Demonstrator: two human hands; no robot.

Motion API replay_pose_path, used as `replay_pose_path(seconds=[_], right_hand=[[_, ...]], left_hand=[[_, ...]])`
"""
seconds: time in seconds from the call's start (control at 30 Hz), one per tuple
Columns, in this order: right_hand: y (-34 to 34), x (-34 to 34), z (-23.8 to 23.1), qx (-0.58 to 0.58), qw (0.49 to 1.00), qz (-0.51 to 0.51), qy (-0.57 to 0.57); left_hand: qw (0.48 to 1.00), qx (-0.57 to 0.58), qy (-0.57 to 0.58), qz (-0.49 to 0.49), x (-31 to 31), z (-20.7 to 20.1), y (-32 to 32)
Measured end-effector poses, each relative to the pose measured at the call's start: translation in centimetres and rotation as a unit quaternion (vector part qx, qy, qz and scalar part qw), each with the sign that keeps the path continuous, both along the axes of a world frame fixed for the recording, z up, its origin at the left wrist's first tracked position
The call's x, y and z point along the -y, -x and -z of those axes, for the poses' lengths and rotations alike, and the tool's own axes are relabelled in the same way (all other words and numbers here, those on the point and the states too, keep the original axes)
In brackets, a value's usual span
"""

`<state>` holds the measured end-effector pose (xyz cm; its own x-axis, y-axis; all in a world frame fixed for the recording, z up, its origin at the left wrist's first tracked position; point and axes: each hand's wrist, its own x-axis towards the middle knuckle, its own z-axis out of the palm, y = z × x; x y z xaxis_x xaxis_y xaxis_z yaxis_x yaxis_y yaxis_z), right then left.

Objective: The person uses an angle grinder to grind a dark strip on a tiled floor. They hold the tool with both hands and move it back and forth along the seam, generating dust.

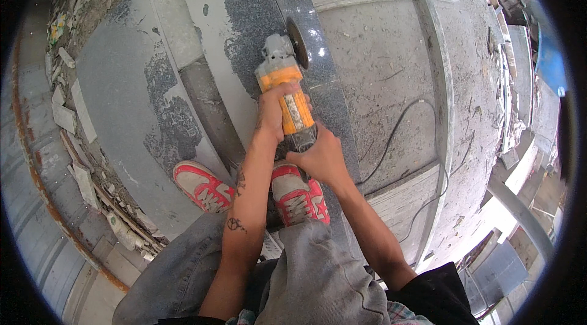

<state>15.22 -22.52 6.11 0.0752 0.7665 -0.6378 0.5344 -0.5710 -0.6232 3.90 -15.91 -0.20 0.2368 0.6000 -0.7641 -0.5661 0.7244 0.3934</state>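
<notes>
Both my hands hold a yellow and grey angle grinder (296, 112) over a dark speckled stone slab (247, 4). Around the yellow body, just behind the metal head, my left hand (273, 108) is wrapped. My right hand (322, 155) grips the dark rear end of the tool. The thin cutting disc (298, 44) stands on edge at the tool's right side, by a straight line along the slab. Whether the disc touches the stone cannot be made out. Dusty white patches cover part of the slab's left side.
My red and grey shoes (205, 187) stand close behind the tool, one on a second grey slab (125, 111) at left. A black cord (400, 118) loops across the dusty ground at right, near a long metal bar (435, 37). Broken stone pieces (63, 111) lie along the left.
</notes>
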Motion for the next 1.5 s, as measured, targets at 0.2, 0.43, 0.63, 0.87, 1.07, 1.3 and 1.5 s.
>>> replay_pose_path(seconds=[0.2, 0.43, 0.63, 0.87, 1.07, 1.3, 1.5], right_hand=[[-0.7, 3.3, -0.6, -0.013, 1.000, 0.011, 0.010], [-0.6, 1.3, -0.1, 0.004, 1.000, -0.005, -0.016], [0.0, -1.0, 0.3, -0.013, 1.000, 0.008, -0.016], [-0.7, 2.8, -0.2, 0.005, 1.000, 0.005, 0.018], [-0.8, 2.9, -0.6, -0.003, 1.000, 0.001, 0.020], [0.1, -0.9, -0.2, -0.004, 1.000, 0.004, 0.017], [-0.3, 0.8, -0.8, 0.001, 1.000, 0.003, 0.029]], left_hand=[[0.999, 0.031, -0.003, 0.015, 3.7, -0.3, -0.6], [0.999, 0.031, -0.010, 0.030, 1.3, 0.6, -0.3], [1.000, 0.012, -0.012, 0.007, -1.3, 0.4, 0.2], [1.000, 0.015, -0.006, 0.019, 2.9, -0.4, -0.4], [1.000, 0.028, 0.008, 0.005, 3.3, 0.1, -0.5], [0.999, 0.033, -0.006, 0.003, -0.8, 1.0, 0.4], [1.000, 0.025, 0.007, 0.004, 0.9, -0.3, -0.1]])
